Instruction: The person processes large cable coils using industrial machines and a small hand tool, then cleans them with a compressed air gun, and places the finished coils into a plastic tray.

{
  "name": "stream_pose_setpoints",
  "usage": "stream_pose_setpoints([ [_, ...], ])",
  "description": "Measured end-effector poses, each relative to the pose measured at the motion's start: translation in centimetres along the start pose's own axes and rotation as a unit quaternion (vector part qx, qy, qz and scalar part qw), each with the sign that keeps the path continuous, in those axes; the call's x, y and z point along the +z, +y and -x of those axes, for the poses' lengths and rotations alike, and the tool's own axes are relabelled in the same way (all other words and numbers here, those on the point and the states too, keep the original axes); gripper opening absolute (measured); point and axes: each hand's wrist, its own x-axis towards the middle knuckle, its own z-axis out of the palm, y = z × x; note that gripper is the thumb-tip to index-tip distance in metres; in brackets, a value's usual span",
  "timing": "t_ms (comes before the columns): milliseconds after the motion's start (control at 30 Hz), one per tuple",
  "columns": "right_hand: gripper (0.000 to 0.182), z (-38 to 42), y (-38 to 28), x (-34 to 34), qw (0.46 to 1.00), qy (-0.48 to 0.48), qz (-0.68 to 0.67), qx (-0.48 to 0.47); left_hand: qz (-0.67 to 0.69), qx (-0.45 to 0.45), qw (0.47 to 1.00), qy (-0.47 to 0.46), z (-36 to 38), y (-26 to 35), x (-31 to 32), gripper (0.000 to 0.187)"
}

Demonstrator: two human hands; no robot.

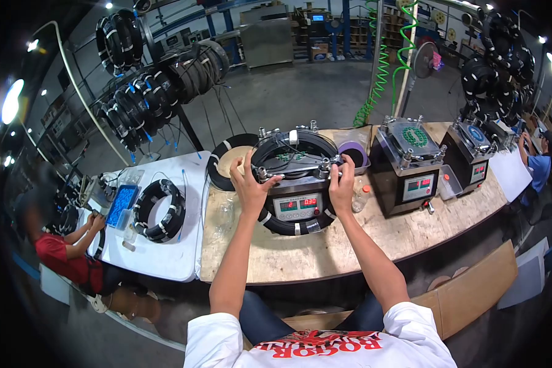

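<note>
A black machine (295, 207) with a red digital readout stands on the wooden table (325, 248) in front of me. A coil of black cable (294, 146) lies on its top plate, and part of a coil hangs below its front. My left hand (249, 181) rests with spread fingers on the left clamp of the top frame. My right hand (342, 184) grips the right clamp knob of that frame. Both hands press on the metal bar across the coil.
Two similar machines (413, 165) (474, 153) stand to the right. A black-rimmed spool (230, 161) lies left of my machine. A tied cable coil (159, 210) sits on a white table where a person in red (61, 251) works. Another person (536, 168) sits far right. Coil racks (147, 92) hang behind.
</note>
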Motion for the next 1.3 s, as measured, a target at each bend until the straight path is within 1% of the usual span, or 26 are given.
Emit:
stream_pose_setpoints([
  [33,0.023,0.3,0.5,0.0,1.000,-0.014,-0.010,0.023,0.018,-0.013,1.000,-0.017,-0.2,-0.1,0.1,0.106],
  [100,0.018,0.3,0.9,-0.2,1.000,-0.025,0.015,-0.008,0.048,-0.044,0.996,-0.054,-0.3,0.2,-0.3,0.106],
  [167,0.016,0.4,1.1,-0.4,0.999,-0.029,-0.015,-0.013,0.043,-0.057,0.995,-0.072,-0.3,0.3,-0.4,0.105],
  [233,0.022,0.5,1.3,-0.6,0.999,-0.033,-0.023,-0.025,0.050,-0.073,0.990,-0.108,-0.3,0.0,-0.4,0.103],
  [267,0.027,0.4,1.4,-1.1,0.999,-0.037,-0.013,-0.036,0.043,-0.073,0.991,-0.107,-0.4,0.0,-0.6,0.103],
  [300,0.033,0.6,1.5,-1.6,0.998,-0.041,-0.003,-0.045,0.036,-0.073,0.991,-0.107,-0.4,0.1,-0.6,0.103],
  [333,0.044,0.8,1.6,-2.0,0.999,-0.035,0.026,-0.032,0.031,-0.074,0.991,-0.107,-0.4,0.2,-0.7,0.103],
  [433,0.045,1.0,1.6,-3.3,0.999,-0.037,0.032,0.007,0.047,-0.080,0.990,-0.108,-0.4,0.2,-0.7,0.103],
  [467,0.042,0.9,0.5,-3.5,0.995,-0.036,0.089,0.028,0.043,-0.079,0.990,-0.107,-0.3,0.2,-0.6,0.103],
  [533,0.040,0.2,1.2,-3.2,0.988,-0.095,0.001,0.122,0.035,-0.078,0.991,-0.106,-0.2,0.1,-0.6,0.103],
  [633,0.046,-0.4,0.8,-2.6,0.979,-0.111,-0.097,0.137,0.039,-0.062,0.993,-0.089,-0.1,-0.3,-0.2,0.102],
  [700,0.051,-0.4,1.6,-2.1,0.995,-0.081,-0.054,-0.002,0.037,-0.065,0.993,-0.090,-0.1,-0.2,-0.2,0.102],
  [733,0.061,-0.3,2.0,-2.5,0.996,-0.076,0.011,-0.052,0.037,-0.066,0.993,-0.091,-0.1,-0.2,-0.2,0.102],
  [833,0.070,-1.5,-2.4,-3.2,0.979,-0.102,0.173,-0.040,0.032,-0.082,0.991,-0.106,-0.3,0.2,-0.7,0.103],
  [867,0.070,-1.7,-3.0,-3.3,0.970,-0.141,0.197,-0.003,0.030,-0.081,0.991,-0.104,-0.2,0.2,-0.6,0.103],
  [967,0.063,-1.3,-2.4,-1.8,0.965,-0.113,0.223,-0.079,0.025,-0.071,0.992,-0.098,-0.2,-0.1,-0.4,0.103],
  [1000,0.054,-1.2,-3.0,-2.0,0.970,-0.122,0.203,-0.062,0.023,-0.065,0.993,-0.095,-0.2,-0.2,-0.3,0.103],
  [1100,0.049,-0.3,-1.9,-0.9,0.969,-0.094,0.195,-0.122,0.022,-0.070,0.993,-0.097,-0.2,-0.1,-0.2,0.103],
  [1133,0.047,0.3,-1.4,0.4,0.966,-0.088,0.209,-0.128,0.022,-0.071,0.992,-0.098,-0.2,0.0,-0.3,0.104],
  [1233,0.054,0.6,-3.4,2.5,0.955,-0.088,0.232,-0.159,0.023,-0.073,0.992,-0.104,0.0,0.0,-0.3,0.104],
  [1267,0.058,0.8,-4.6,2.7,0.931,-0.092,0.295,-0.193,0.023,-0.071,0.992,-0.104,-0.1,-0.1,-0.3,0.105],
  [1300,0.060,0.6,-5.3,2.4,0.931,-0.128,0.292,-0.177,0.022,-0.065,0.993,-0.100,-0.2,-0.1,-0.4,0.105],
])
